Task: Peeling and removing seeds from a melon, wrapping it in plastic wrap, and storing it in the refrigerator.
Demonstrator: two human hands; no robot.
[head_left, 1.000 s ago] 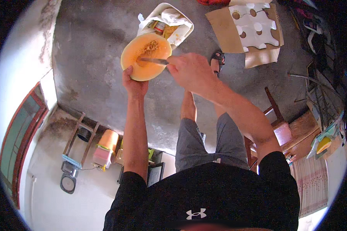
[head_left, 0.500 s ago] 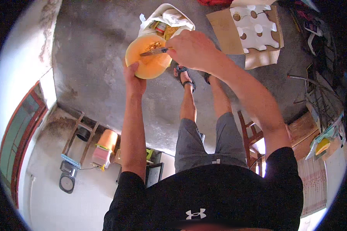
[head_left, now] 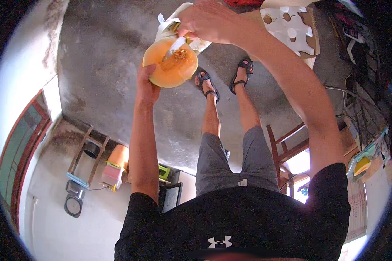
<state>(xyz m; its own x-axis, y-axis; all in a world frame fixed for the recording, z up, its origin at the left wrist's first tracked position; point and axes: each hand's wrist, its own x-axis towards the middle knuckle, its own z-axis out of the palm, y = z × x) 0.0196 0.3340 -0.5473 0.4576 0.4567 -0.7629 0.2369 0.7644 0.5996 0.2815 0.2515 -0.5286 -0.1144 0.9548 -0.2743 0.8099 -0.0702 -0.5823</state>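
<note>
A halved melon with orange flesh and a pale rind faces up, its cut side toward me. My left hand grips it from the left, the thumb lying over the rim. My right hand is closed around the handle of a knife, above the far side of the fruit. The blade slants down into the middle of the melon, beside a clump of seeds and pulp. Beyond the melon, a bin with a white liner stands on the floor, partly hidden by my right hand and the fruit.
At the far right, a cardboard box carries a white moulded tray with round holes. A wooden chair stands near my right leg. Along the left wall are a wooden frame and an orange container. My sandalled feet are on the concrete floor.
My right hand has moved up and away with the knife, so the blade now enters from the far side instead of the right. The melon has turned slightly in my left hand.
</note>
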